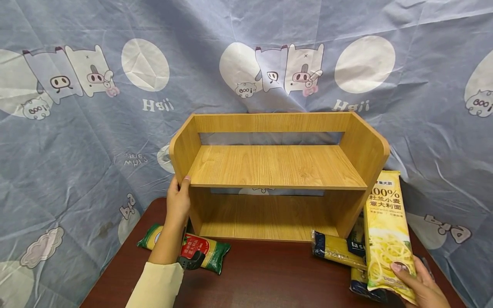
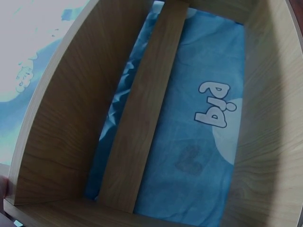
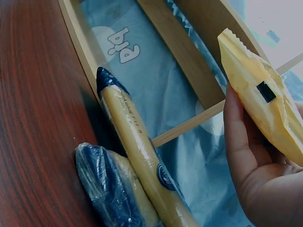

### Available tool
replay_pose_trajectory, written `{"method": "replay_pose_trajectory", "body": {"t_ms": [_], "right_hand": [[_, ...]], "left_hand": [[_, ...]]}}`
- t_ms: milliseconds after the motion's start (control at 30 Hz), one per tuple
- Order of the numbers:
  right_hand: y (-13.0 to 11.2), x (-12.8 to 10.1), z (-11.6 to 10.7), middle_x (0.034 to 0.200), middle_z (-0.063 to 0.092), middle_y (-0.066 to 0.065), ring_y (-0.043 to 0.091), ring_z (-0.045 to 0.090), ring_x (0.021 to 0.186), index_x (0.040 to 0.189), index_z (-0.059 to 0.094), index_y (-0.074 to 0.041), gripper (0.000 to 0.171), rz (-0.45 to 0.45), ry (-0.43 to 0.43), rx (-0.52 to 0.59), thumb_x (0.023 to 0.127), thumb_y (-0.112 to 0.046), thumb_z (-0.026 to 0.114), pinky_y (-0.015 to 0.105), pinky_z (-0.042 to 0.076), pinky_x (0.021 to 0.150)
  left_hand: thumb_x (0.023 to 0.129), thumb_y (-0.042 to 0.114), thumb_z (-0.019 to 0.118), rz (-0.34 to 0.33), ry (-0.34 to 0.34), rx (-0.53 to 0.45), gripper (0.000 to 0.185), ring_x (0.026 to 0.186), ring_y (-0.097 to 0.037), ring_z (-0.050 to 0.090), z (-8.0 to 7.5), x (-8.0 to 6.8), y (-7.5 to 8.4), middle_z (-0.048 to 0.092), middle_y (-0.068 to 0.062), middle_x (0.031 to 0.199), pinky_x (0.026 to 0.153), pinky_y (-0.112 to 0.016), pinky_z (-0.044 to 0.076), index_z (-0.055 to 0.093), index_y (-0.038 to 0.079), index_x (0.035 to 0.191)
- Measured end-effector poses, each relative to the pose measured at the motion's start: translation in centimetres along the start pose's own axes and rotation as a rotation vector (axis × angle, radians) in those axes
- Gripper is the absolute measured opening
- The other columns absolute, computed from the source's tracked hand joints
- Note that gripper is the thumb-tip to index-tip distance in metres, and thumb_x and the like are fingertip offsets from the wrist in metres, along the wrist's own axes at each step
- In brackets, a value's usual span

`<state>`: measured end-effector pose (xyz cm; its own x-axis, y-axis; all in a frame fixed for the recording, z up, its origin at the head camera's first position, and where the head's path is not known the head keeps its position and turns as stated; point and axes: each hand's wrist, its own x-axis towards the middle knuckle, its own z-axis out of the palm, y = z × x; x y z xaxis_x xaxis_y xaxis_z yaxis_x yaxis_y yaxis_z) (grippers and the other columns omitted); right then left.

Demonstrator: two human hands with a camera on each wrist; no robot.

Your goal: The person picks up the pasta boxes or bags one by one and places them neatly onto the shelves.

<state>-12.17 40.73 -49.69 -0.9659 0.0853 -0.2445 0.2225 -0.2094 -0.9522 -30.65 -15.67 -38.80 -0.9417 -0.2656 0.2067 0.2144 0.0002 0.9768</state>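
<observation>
A two-tier wooden shelf (image 1: 274,167) stands at the back of the table. My left hand (image 1: 179,203) grips its left side panel at the height of the middle board, thumb on the front edge; in the left wrist view only a sliver of finger (image 2: 4,187) shows. At the right, my right hand (image 1: 423,284) holds a yellow bag of pasta (image 1: 387,226) by its lower end, upright and in front of the shelf's right side. The right wrist view shows the bag (image 3: 265,90) edge-on, between thumb and fingers.
Blue-ended spaghetti packs (image 1: 339,250) lie at the shelf's right front corner, one resting across another (image 3: 111,184). A green and red pasta bag (image 1: 209,252) lies on the dark red table (image 1: 269,273) at left, partly behind my forearm. A printed cloth (image 1: 208,25) hangs behind.
</observation>
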Motion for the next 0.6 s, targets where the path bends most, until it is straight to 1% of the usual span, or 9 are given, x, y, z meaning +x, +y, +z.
{"method": "replay_pose_trajectory", "body": {"t_ms": [67, 200, 267, 333, 433, 533, 600], "right_hand": [[-0.2, -0.2, 0.1, 0.098, 0.071, -0.01, 0.013, 0.073, 0.088, 0.13, 0.03, -0.041, 0.034, -0.018, -0.012, 0.0, 0.109, -0.02, 0.046, 0.036, 0.062, 0.069], [-0.7, -0.5, 0.3, 0.1, 0.072, -0.009, 0.014, 0.073, 0.089, 0.132, 0.029, -0.041, 0.037, -0.069, -0.049, 0.057, 0.109, -0.016, 0.045, 0.035, 0.061, 0.067], [-0.9, -0.6, 0.4, 0.1, 0.073, -0.008, 0.014, 0.074, 0.087, 0.132, 0.029, -0.04, 0.038, -0.078, -0.064, 0.076, 0.109, -0.016, 0.045, 0.031, 0.059, 0.058], [-1.1, -0.7, 0.5, 0.101, 0.072, -0.008, 0.014, 0.074, 0.088, 0.133, 0.029, -0.039, 0.038, -0.092, -0.089, 0.108, 0.109, -0.014, 0.045, 0.03, 0.059, 0.058], [-1.2, -0.8, 0.5, 0.105, 0.072, -0.006, 0.015, 0.074, 0.091, 0.134, 0.032, -0.037, 0.037, -0.129, -0.144, 0.168, 0.109, -0.011, 0.041, 0.032, 0.06, 0.062], [-1.1, -0.9, 0.6, 0.109, 0.07, -0.004, 0.017, 0.073, 0.097, 0.135, 0.036, -0.036, 0.039, -0.179, -0.19, 0.228, 0.109, -0.006, 0.037, 0.038, 0.062, 0.076], [-1.2, -0.9, 0.7, 0.11, 0.07, -0.003, 0.017, 0.073, 0.098, 0.136, 0.038, -0.036, 0.041, -0.205, -0.205, 0.245, 0.109, -0.005, 0.036, 0.038, 0.062, 0.077]], "left_hand": [[0.107, 0.026, 0.046, -0.011, -0.003, -0.002, 0.044, 0.131, -0.031, 0.048, 0.0, -0.3, 0.7, 0.049, -0.019, 0.143, 0.117, -0.048, 0.035, 0.044, 0.012, 0.149], [0.107, 0.022, 0.045, -0.02, -0.005, 0.007, 0.045, 0.132, -0.034, 0.048, 0.1, -1.1, 2.0, 0.049, -0.021, 0.144, 0.117, -0.052, 0.035, 0.043, 0.009, 0.151], [0.108, 0.021, 0.044, -0.021, -0.008, 0.008, 0.046, 0.133, -0.034, 0.047, 0.1, -1.3, 2.3, 0.048, -0.022, 0.145, 0.118, -0.053, 0.034, 0.042, 0.008, 0.151], [0.108, 0.022, 0.044, -0.019, -0.006, 0.007, 0.045, 0.133, -0.033, 0.047, 0.1, -1.1, 2.0, 0.048, -0.021, 0.144, 0.118, -0.051, 0.034, 0.043, 0.009, 0.15], [0.108, 0.027, 0.045, -0.002, 0.005, 0.013, 0.044, 0.13, -0.031, 0.048, 0.0, -0.5, 0.9, 0.05, -0.019, 0.142, 0.116, -0.049, 0.035, 0.045, 0.011, 0.148], [0.107, 0.031, 0.048, 0.027, 0.03, 0.03, 0.043, 0.126, -0.029, 0.05, -0.1, 0.1, -0.3, 0.053, -0.018, 0.138, 0.113, -0.048, 0.038, 0.048, 0.013, 0.146], [0.106, 0.033, 0.048, 0.036, 0.038, 0.035, 0.044, 0.126, -0.029, 0.051, -0.1, 0.3, -0.7, 0.053, -0.017, 0.138, 0.112, -0.048, 0.038, 0.048, 0.014, 0.146]]}}
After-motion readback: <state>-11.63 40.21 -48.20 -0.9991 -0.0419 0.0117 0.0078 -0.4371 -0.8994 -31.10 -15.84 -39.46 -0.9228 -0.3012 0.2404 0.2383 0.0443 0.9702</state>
